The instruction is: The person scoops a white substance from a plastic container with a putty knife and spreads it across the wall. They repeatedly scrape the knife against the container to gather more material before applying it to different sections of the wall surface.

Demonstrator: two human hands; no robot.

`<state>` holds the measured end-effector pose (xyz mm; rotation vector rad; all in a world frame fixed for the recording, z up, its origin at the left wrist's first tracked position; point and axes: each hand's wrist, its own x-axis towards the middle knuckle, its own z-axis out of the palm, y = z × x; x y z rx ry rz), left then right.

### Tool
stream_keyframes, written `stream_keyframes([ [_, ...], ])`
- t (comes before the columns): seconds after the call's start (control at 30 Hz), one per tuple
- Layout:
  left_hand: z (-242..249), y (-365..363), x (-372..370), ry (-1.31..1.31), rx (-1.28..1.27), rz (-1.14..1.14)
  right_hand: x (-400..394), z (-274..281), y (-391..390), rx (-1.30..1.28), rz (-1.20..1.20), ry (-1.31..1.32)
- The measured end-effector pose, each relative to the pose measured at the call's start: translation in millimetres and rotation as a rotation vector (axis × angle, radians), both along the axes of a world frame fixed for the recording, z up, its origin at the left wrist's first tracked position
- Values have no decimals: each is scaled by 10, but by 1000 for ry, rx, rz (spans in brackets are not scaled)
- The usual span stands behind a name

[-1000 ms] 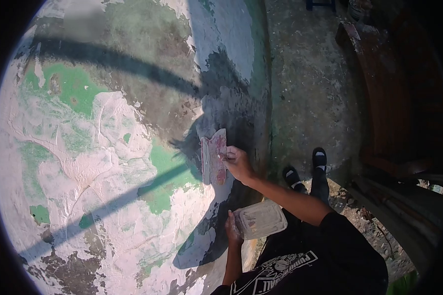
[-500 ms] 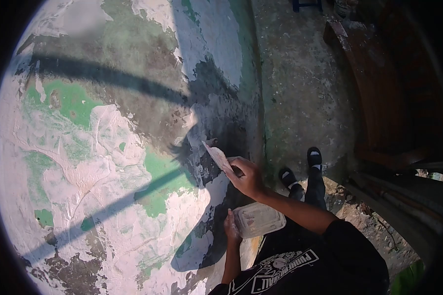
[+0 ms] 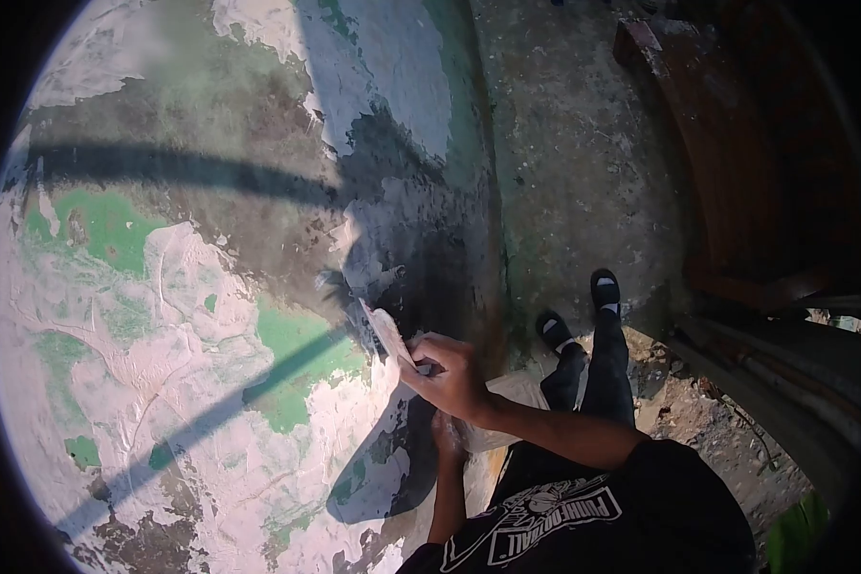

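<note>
The wall (image 3: 201,316) carries white filler over green paint and bare grey patches. My right hand (image 3: 450,378) is closed round a flat, white-smeared scraper (image 3: 388,335), its edge at the wall by a dark grey patch. Below it, my left hand (image 3: 447,435) grips the near side of a shallow, whitish tray (image 3: 512,407). My right forearm and hand cover part of the tray, and the fingers of my left hand are partly hidden.
A reddish-brown wooden bench (image 3: 703,143) stands on the right of the concrete floor (image 3: 584,143). My feet in dark sandals (image 3: 605,290) are beside the wall. Rubble (image 3: 689,411) and a green leaf (image 3: 796,531) lie at the lower right.
My right hand and the scraper have moved left and down along the wall. The right hand now overlaps the tray more. The view has shifted slightly.
</note>
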<state>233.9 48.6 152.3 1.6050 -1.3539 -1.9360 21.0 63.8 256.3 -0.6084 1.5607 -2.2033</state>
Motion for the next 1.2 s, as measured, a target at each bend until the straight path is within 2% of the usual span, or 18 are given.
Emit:
stream_keyframes([
  [0.1, -9, 20, -18, -40, 25, 19, 4, -63, -183, 138, -119, 69],
  [0.27, 77, -40, -125, -107, -31, 5, 256, 231, -428, 100, -145, -1],
  [0.33, 96, -22, -193, -115, -36, -6, 218, 270, -378, 86, -67, -110],
  [0.43, 133, 32, -161, -126, -32, -19, 153, 360, -179, 10, 38, -135],
  [0.53, 147, -9, -347, -144, -46, -34, -24, 322, -5, -28, 55, -235],
  [0.57, 165, 11, -314, -145, -53, -33, -30, 186, -63, 24, -55, -124],
  [0.67, 224, 32, -315, -154, -70, -33, 29, 108, -231, 120, -148, 12],
  [0.87, 370, -1, -389, -157, -108, -29, 209, 361, -205, 95, -43, -12],
  [0.97, 438, 8, -475, -136, -99, -10, -55, 239, 233, 100, 207, -131],
  [1.0, 329, -93, -391, 74, -12, 11, -206, 235, 408, 140, 257, -159],
  [1.07, 729, -82, -764, 103, 53, 91, -545, 332, 701, 213, 241, -111],
  [1.13, 909, -124, -890, 123, 76, 56, -790, 437, 948, 391, 317, 24],
  [1.17, 993, -128, -959, 178, 87, 85, -850, 452, 1013, 403, 283, 278],
  [1.2, 1011, -151, -982, 200, 102, 103, -887, 496, 1053, 420, 298, 301],
])
